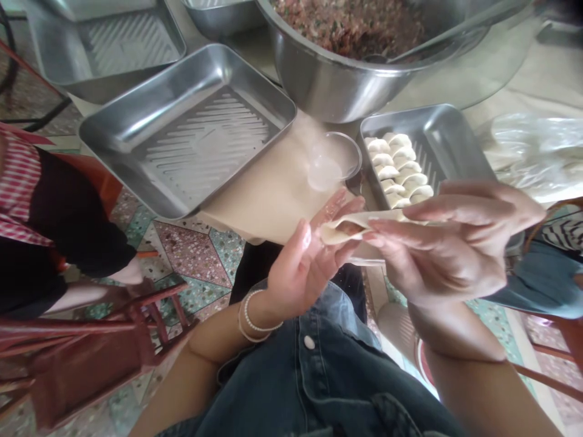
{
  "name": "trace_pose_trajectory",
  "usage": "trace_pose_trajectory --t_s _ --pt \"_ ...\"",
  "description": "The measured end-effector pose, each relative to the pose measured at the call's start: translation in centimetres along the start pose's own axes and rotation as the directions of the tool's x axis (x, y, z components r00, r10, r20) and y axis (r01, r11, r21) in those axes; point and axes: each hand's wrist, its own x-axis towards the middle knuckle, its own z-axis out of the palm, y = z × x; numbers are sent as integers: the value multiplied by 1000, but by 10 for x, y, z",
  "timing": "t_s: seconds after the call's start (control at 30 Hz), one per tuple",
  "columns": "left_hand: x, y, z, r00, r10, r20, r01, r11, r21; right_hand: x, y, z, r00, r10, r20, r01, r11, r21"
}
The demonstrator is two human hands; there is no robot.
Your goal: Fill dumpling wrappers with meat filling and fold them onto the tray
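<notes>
A half-folded dumpling point(348, 229), its pale wrapper gaping at the left end with some meat filling showing, is between my hands. My left hand point(310, 261) cradles that end from below, palm up, thumb held away. Thumb and forefinger of my right hand point(455, 243) pinch the wrapper's edge along the right side; its other fingers are curled. Just beyond, folded dumplings point(401, 170) lie in rows in a metal tray point(449, 139). A small clear dish point(334, 161) stands left of that tray. The large steel bowl point(337, 85) behind holds minced filling point(350, 24) and a long-handled utensil point(455, 30).
A bare metal tray point(200, 133) is at the left of the table, with another tray point(127, 48) behind it. Clear plastic bags point(537, 152) lie at the right. A red wooden chair point(95, 358) and a person in dark trousers point(77, 212) are at the left; another person point(546, 267) is at the right.
</notes>
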Motion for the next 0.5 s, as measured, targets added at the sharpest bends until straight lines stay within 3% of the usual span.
trace_pose_trajectory --t_s 0.1,0.2,0.5 --pt "-2 -14 2 985 170 23 -171 984 54 4 -3 1 998 1 -60 -11 987 -162" --pt "-3 -17 3 971 229 66 -235 966 108 6 -6 6 998 -27 -49 16 978 -209" --pt "-3 -7 -2 987 158 38 -162 969 187 6 -8 -2 982 -115 152 156 943 -295"
